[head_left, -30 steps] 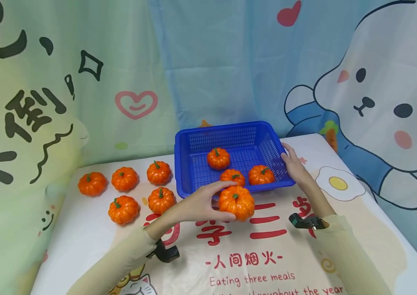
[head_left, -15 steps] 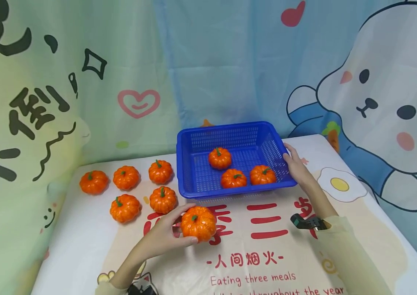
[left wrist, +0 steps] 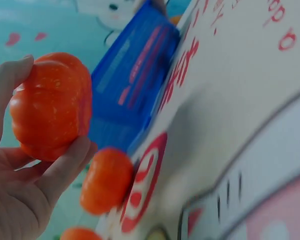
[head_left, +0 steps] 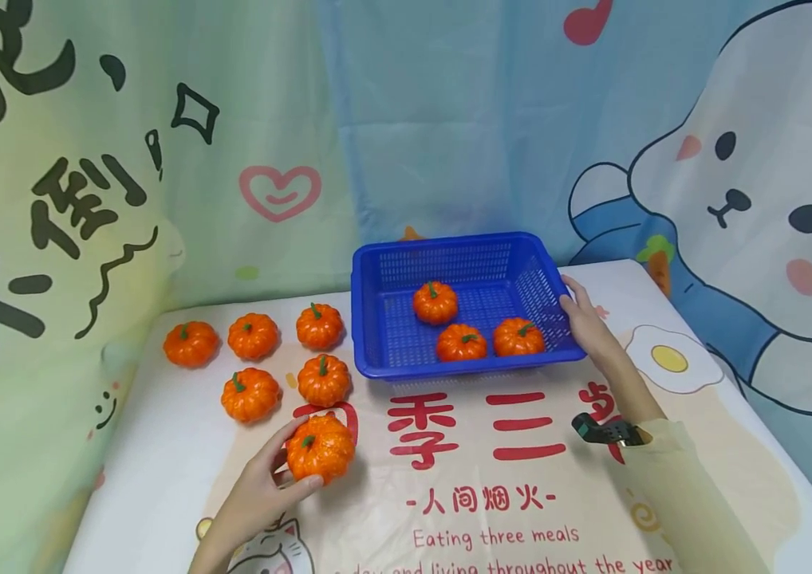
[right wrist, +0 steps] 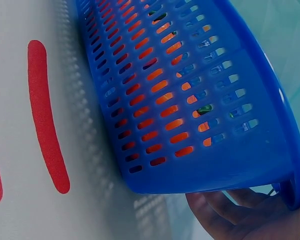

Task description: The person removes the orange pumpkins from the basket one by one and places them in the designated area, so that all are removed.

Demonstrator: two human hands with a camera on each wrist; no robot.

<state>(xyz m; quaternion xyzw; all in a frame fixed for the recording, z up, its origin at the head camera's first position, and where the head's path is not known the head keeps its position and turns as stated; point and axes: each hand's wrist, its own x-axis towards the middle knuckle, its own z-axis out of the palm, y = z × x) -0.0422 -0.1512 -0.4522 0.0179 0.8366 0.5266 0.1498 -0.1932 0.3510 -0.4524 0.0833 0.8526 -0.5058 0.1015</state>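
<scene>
In the head view my left hand (head_left: 254, 488) holds an orange toy pumpkin (head_left: 321, 449) with a green stem between thumb and fingers. The left wrist view shows this pumpkin (left wrist: 52, 107) raised off the table, its shadow falling apart from it. At the right end of a blue slotted plastic basket (head_left: 392, 368), my right hand (head_left: 589, 325) grips the rim. Seen from the right wrist, fingers (right wrist: 215, 212) reach under the basket's rim (right wrist: 285, 125). Three pumpkins lie inside: one at the back (head_left: 435, 303), two near the front wall.
Left of the basket, several pumpkins stand in two loose rows on the table, among them a front one (head_left: 251, 395) and a near-basket one (head_left: 324, 380). A printed cloth (head_left: 478, 446) covers the table. Behind the basket hangs a printed curtain (head_left: 427, 159).
My left hand has carried its pumpkin from the basket's front edge leftward and nearer to me, below the rows. The right hand stays on the basket rim. The head view has shifted slightly.
</scene>
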